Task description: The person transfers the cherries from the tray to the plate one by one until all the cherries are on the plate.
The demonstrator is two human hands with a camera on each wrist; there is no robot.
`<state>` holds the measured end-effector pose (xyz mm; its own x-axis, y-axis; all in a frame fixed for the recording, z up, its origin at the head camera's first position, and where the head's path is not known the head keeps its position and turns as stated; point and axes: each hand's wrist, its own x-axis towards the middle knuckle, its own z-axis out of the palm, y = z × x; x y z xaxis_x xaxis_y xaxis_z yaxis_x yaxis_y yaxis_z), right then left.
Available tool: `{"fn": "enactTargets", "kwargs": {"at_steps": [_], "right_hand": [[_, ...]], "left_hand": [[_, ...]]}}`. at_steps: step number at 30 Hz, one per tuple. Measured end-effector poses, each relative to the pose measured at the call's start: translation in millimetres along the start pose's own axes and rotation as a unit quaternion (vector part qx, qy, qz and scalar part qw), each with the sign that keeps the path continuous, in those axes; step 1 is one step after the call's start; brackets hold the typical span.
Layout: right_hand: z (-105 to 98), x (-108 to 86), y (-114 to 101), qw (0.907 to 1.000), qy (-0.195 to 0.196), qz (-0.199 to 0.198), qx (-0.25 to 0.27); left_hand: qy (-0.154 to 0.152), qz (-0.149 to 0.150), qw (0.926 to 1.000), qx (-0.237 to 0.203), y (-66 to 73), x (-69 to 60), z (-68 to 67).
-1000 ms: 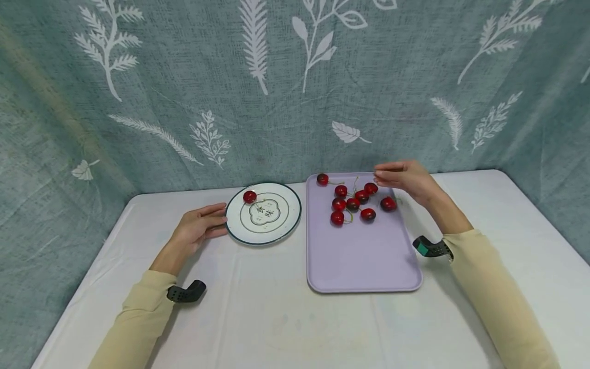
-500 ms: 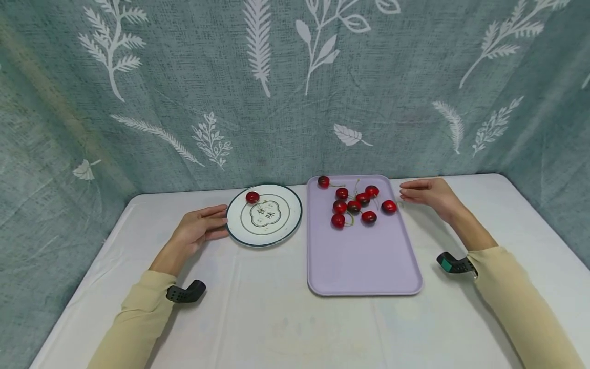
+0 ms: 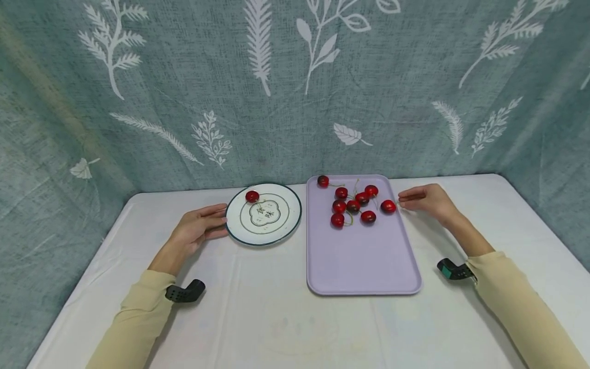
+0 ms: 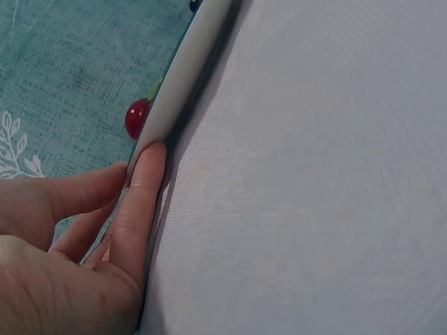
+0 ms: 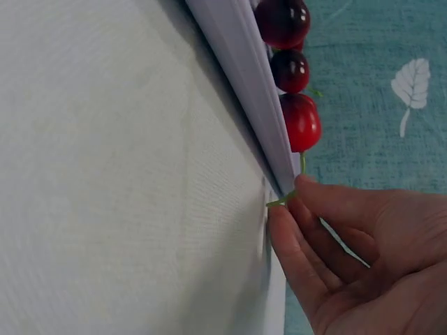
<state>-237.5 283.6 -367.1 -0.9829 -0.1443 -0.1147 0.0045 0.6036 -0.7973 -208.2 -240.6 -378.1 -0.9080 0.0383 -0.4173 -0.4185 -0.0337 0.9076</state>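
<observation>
White-covered bench (image 3: 276,318) w/ plate (image 3: 282,228) (dark-rimmed) touching L fingers (image 3: 214,222); lilac tray (image 3: 364,261) also directly on it, just beside R fingers (image 3: 411,204).

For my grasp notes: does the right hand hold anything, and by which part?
Right hand: apparently the rightmost glossy, round red cherry, pinched by its green stem.

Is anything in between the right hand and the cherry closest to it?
Only the purple tray's rim is between the right hand and that cherry. The cherry's stem sticks out past it to the fingertips.
</observation>
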Motion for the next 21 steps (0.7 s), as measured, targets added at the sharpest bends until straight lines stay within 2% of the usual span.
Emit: {"fn": "enactTargets", "kwargs": {"at_steps": [3, 10, 17, 21], "right_hand": [[2.7, 0.7, -1.5, 0.9998, 0.009, -0.007, -0.015], [6.4, 2.0, -0.4, 0.9998, 0.013, -0.012, -0.011], [5.6, -1.6, 0.8, 0.9999, 0.009, -0.008, -0.001], [2.4, -2.3, 0.7, 0.9999, 0.002, 0.005, 0.010]], "left_hand": [[0.002, 0.001, 1.0000, 0.005, 0.4, 0.6, -0.6], [0.013, -0.001, 0.9999, 0.009, -2.2, 0.0, -1.3], [-0.002, 0.012, 0.9999, 0.002, -4.3, -1.9, -1.4], [-0.005, 0.005, 0.9999, -0.013, -2.9, -1.5, -1.0]]}}
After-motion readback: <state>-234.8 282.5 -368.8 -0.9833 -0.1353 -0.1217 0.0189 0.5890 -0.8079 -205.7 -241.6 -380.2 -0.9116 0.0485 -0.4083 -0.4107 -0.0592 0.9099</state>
